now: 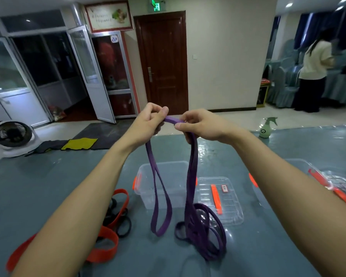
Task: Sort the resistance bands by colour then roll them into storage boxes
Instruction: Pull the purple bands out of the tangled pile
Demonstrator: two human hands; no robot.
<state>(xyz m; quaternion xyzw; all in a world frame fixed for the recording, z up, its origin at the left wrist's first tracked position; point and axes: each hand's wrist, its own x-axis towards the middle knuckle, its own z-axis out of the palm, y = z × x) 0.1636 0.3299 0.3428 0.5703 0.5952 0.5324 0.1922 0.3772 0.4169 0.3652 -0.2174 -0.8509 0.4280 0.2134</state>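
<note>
No text is legible; poster (109,16), lid label (224,188) and bottle label (264,129) are blurred.

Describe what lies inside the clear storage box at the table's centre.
No band shows inside the clear storage box; its walls show only table. The purple band held by the left hand and right hand crosses in front, hiding strips of its interior.

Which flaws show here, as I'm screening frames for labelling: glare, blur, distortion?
Head view: ceiling lights glare off the glossy grey-blue table; the wide lens bows the white-framed glass doors; left hand, right hand and purple rubber band look sharp.
</note>
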